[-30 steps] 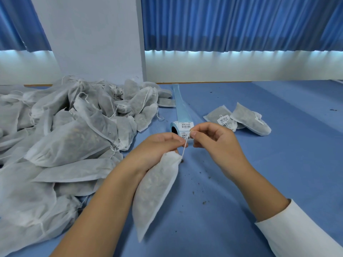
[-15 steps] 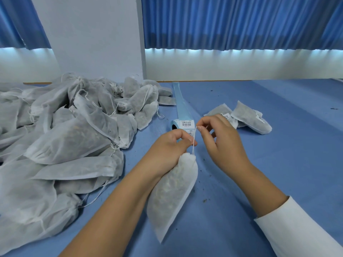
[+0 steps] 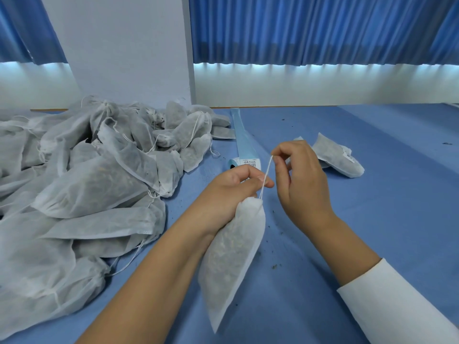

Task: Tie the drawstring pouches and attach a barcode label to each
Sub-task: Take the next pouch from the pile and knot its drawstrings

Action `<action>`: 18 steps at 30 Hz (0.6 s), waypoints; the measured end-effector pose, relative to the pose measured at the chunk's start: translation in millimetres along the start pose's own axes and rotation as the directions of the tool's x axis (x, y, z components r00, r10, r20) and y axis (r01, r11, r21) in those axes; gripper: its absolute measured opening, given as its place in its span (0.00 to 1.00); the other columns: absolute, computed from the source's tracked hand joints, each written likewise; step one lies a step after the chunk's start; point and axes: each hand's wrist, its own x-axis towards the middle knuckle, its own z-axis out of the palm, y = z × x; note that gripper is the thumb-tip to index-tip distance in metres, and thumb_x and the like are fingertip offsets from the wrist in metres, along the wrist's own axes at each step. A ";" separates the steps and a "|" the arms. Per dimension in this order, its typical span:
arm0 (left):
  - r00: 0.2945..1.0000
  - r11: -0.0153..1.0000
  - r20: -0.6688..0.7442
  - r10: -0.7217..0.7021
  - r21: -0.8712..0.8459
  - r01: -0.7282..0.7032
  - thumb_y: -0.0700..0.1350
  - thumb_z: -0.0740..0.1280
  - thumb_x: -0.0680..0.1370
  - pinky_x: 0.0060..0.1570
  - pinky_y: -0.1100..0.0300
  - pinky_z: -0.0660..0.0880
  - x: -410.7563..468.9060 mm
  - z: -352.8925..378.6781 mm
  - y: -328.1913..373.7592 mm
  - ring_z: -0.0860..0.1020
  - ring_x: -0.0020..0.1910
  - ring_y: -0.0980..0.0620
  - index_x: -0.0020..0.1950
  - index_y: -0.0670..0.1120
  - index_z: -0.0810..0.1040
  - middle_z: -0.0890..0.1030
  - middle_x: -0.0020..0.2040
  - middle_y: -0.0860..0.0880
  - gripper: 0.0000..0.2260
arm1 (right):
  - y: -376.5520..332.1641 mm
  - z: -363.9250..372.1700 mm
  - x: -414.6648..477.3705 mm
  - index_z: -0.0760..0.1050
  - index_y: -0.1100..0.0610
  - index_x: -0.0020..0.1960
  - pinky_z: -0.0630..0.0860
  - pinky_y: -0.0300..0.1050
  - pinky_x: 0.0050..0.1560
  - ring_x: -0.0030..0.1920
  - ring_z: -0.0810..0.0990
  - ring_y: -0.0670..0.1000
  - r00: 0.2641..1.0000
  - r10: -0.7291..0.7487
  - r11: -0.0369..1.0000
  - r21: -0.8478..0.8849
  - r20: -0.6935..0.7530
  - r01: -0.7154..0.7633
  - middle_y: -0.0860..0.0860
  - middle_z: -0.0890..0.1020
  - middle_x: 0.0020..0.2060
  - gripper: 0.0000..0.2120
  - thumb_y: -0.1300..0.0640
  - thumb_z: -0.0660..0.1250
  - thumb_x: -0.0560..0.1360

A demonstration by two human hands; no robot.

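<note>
A white drawstring pouch [image 3: 231,256] filled with dried matter hangs down from my left hand [image 3: 223,197], which grips its gathered neck. My right hand [image 3: 298,180] pinches the pouch's white drawstring [image 3: 266,173] and holds it taut, up and to the right of the neck. Just behind my hands lies the roll of barcode labels [image 3: 249,163], its blue backing strip running toward the wall. Two pouches with labels [image 3: 335,157] lie to the right, partly hidden by my right hand.
A big heap of white pouches [image 3: 82,184] covers the left of the blue table [image 3: 385,219]. Dark crumbs lie scattered on the cloth near my hands. A white pillar and blue curtains stand behind.
My right hand has drawn the drawstring up and away from the neck, which has closed tighter. The pouch has swung to the right under my left hand.
</note>
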 end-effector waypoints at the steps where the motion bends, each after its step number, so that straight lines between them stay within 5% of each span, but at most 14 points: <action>1: 1.000 1.000 -0.006 -0.003 -0.012 0.003 0.42 0.64 0.80 0.21 0.69 0.62 -0.3 -0.2 -0.7 0.64 0.20 0.60 0.38 0.53 0.82 0.68 0.22 0.57 0.14 | 0.2 -0.4 -1.1 0.74 0.58 0.50 0.67 0.34 0.43 0.44 0.70 0.44 0.998 0.045 0.995 0.088 0.046 -0.049 0.48 0.76 0.44 0.04 0.62 0.60 0.79; 5: 0.999 0.998 -0.035 -0.006 -0.061 0.004 0.42 0.63 0.82 0.23 0.70 0.65 0.7 -3.9 -2.8 0.67 0.21 0.62 0.44 0.47 0.80 0.74 0.23 0.60 0.09 | -3.3 -2.3 -1.3 0.74 0.49 0.50 0.76 0.36 0.42 0.45 0.78 0.41 0.898 0.324 0.815 0.394 0.299 -0.425 0.43 0.79 0.44 0.09 0.64 0.63 0.79; 10: 0.998 0.997 -0.066 -0.025 -0.072 0.020 0.42 0.63 0.82 0.24 0.71 0.66 1.3 -9.3 -2.3 0.69 0.22 0.64 0.44 0.47 0.79 0.75 0.24 0.60 0.08 | -5.1 -10.5 6.7 0.82 0.56 0.47 0.77 0.38 0.34 0.37 0.80 0.46 0.611 0.553 0.407 0.457 0.566 -0.791 0.50 0.85 0.39 0.09 0.59 0.63 0.79; 13: 0.991 0.999 -0.126 -0.036 -0.034 0.032 0.43 0.64 0.81 0.24 0.69 0.66 2.8 -10.6 -3.9 0.69 0.21 0.62 0.42 0.49 0.78 0.75 0.24 0.60 0.09 | -2.7 -12.3 9.0 0.82 0.59 0.46 0.76 0.39 0.32 0.35 0.80 0.48 0.453 0.548 0.192 0.421 0.703 -0.886 0.54 0.85 0.40 0.14 0.53 0.60 0.79; 18: 0.975 0.988 -0.221 0.021 0.152 0.013 0.45 0.65 0.81 0.24 0.69 0.63 8.5 -10.8 -8.6 0.65 0.20 0.60 0.45 0.46 0.79 0.71 0.22 0.58 0.07 | -1.0 -13.9 10.2 0.85 0.56 0.41 0.75 0.40 0.31 0.34 0.80 0.48 0.399 0.495 0.098 0.406 0.772 -0.909 0.55 0.85 0.40 0.21 0.41 0.63 0.76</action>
